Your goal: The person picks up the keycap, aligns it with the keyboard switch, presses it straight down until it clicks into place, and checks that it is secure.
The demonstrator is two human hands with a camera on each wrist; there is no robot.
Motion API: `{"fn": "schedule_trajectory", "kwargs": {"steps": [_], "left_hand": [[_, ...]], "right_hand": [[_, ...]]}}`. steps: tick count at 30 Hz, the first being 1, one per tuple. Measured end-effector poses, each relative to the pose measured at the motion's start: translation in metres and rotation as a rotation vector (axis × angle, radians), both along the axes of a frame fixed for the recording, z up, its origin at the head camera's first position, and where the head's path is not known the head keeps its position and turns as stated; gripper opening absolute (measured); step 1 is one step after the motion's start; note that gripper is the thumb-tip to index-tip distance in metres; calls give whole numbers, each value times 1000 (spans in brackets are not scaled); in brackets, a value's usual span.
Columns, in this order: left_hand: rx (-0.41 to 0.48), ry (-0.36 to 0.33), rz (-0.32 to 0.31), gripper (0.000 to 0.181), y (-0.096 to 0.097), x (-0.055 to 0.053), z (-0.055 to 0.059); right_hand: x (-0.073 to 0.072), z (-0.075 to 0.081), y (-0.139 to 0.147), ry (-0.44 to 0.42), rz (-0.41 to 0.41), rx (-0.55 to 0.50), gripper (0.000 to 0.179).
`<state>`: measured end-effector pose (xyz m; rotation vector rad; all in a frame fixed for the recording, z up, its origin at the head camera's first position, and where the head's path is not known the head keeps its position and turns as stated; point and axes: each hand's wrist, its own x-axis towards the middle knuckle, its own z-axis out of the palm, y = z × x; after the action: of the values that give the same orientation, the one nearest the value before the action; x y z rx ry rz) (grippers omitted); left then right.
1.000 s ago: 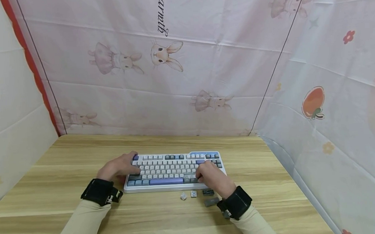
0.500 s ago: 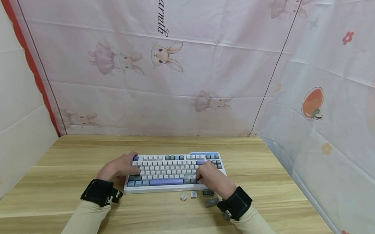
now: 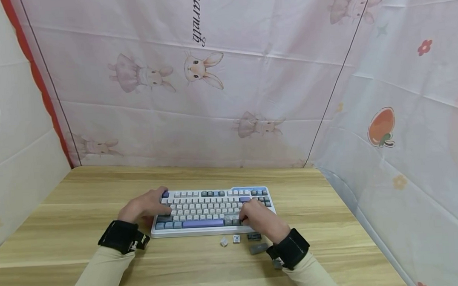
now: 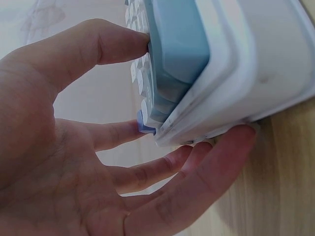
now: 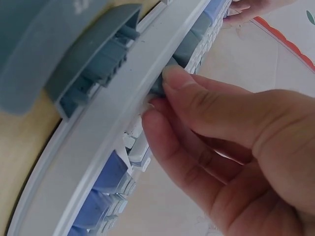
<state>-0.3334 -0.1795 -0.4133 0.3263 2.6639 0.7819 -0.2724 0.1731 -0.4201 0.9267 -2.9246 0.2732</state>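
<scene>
A white keyboard (image 3: 207, 231) with white, grey, blue and purple keycaps lies on the wooden table. My left hand (image 3: 145, 205) holds its left end. In the left wrist view the thumb rests on a blue-grey keycap (image 4: 177, 42), and the other fingers lie along the white case side. My right hand (image 3: 260, 218) works at the lower right of the keyboard. Seen from the right wrist, its thumb and fingers pinch a dark grey keycap (image 5: 158, 87) in the front row, partly hidden by the fingertips. Beside it shows a gap in the row.
Loose keycaps lie in front of the keyboard: a white one (image 3: 223, 241), a second white one (image 3: 236, 239), an upturned dark grey one (image 3: 254, 236), a long grey one (image 3: 258, 248) and a grey one (image 3: 277, 264) by the right wrist. Printed cloth (image 3: 213, 131) surrounds the table.
</scene>
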Motion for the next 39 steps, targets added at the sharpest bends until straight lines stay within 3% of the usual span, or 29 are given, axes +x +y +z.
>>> {"fn": "schedule_trajectory", "kwargs": {"steps": [13,23,39], "left_hand": [[23,5,-15,87,-1,3,2],[21,5,-11,87,-1,3,2],[23,-9,-3,86,1,2,1]], "right_hand": [[2,5,5,16,41,-11,12],[11,15,13,-84,46,-58,21],[25,23,26,-79,46,-57,20]]}}
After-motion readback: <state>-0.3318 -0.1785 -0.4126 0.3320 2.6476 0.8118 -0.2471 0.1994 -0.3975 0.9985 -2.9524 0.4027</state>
